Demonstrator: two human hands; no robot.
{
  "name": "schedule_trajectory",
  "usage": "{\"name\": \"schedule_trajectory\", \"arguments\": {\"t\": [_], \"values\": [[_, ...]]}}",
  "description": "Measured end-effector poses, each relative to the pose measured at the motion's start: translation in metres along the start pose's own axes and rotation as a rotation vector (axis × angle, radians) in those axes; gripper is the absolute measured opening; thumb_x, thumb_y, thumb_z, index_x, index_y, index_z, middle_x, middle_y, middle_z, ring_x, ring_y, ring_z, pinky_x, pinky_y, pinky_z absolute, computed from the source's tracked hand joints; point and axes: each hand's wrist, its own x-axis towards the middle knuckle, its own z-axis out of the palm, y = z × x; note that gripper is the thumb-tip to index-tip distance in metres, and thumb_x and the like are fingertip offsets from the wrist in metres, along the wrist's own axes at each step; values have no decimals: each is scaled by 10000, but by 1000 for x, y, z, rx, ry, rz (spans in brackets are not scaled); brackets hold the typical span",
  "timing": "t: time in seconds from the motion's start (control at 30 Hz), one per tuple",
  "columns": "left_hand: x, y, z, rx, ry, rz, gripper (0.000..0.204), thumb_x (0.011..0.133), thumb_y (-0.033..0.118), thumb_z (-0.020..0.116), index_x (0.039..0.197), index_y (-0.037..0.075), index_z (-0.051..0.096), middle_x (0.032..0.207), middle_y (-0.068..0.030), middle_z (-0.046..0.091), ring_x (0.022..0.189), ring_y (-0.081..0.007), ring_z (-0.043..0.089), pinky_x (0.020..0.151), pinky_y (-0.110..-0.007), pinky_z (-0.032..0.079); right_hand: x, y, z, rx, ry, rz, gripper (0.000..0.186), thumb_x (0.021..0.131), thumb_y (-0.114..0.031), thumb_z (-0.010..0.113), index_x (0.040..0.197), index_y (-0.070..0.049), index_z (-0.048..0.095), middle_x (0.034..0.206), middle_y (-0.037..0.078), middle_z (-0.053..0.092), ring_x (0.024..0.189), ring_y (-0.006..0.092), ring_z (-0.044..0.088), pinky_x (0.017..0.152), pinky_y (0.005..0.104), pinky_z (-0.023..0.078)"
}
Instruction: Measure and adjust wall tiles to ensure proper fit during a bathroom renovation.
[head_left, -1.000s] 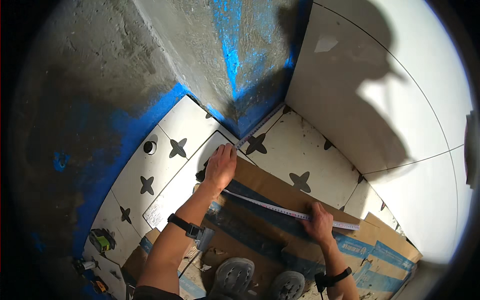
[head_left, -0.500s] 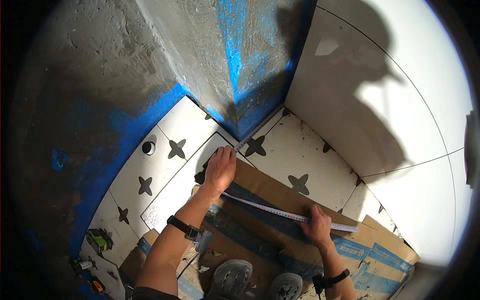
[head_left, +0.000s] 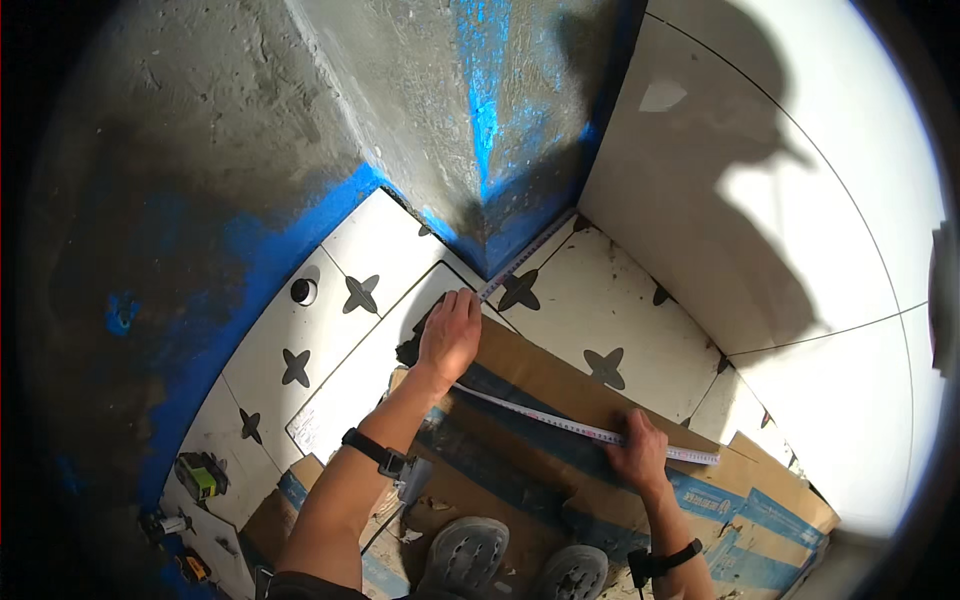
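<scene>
My left hand (head_left: 452, 335) is closed on a white measuring tape (head_left: 540, 414) beside the foot of the wall corner. From that hand one stretch of tape runs along the wall's foot to the white tiled wall. Another stretch sags back across the cardboard (head_left: 560, 375) to my right hand (head_left: 640, 450), whose fingers are closed on it. The tape's free end sticks out past my right hand over the cardboard. What lies under my left palm is hidden. A dark patch (head_left: 407, 350) shows next to it on a white tile (head_left: 340, 405).
Floor tiles with dark cross-shaped motifs (head_left: 604, 368) surround the cardboard. A rough grey wall (head_left: 400, 90) with blue coating juts out ahead; a white tiled wall (head_left: 690, 220) stands right. A small black-and-white cylinder (head_left: 304, 291) and a green-and-black tool (head_left: 203, 477) sit left. My grey shoes (head_left: 468, 555) are below.
The view has shifted slightly, so the scene sits a little further right. Both hands keep their places on the tape.
</scene>
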Motion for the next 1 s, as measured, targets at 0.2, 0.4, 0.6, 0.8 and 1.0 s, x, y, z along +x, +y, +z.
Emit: {"name": "schedule_trajectory", "arguments": {"t": [0.2,0.4,0.6,0.8,1.0], "values": [[0,-1,0,-17,23,-2,365,812,-1,633,1168,-72,654,1105,-164,553,1053,-324,591,897,-420,546,0,-2,-1,-33,-23,33,498,756,-251,856,1140,-60,603,1022,170,681,961,417,682,788,498,538],[0,-2,-1,-14,-4,0,366,820,-4,628,1179,-69,660,1113,-158,550,1058,-323,591,905,-429,549,0,0,-2,-27,-44,41,493,752,-248,851,1120,-49,590,1006,177,666,941,426,676,778,501,532],[0,-2,0,-28,4,-3,336,841,0,622,1166,-70,670,1104,-156,548,1060,-326,589,904,-432,550,1,1,0,-20,-25,35,516,769,-293,858,1132,-50,582,982,172,665,938,427,675,772,499,530],[0,-3,3,-46,9,-8,343,835,3,625,1168,-69,667,1090,-152,549,1053,-326,585,896,-427,551,1,1,1,-17,-31,48,514,768,-303,859,1132,-58,592,986,169,662,938,419,675,769,501,529],[0,-4,3,-56,-8,0,382,819,-5,631,1195,-68,649,1088,-149,557,1046,-321,587,889,-420,550,1,1,0,-47,-5,12,515,752,-276,857,1139,-59,595,993,162,654,931,416,675,762,495,529]]}}
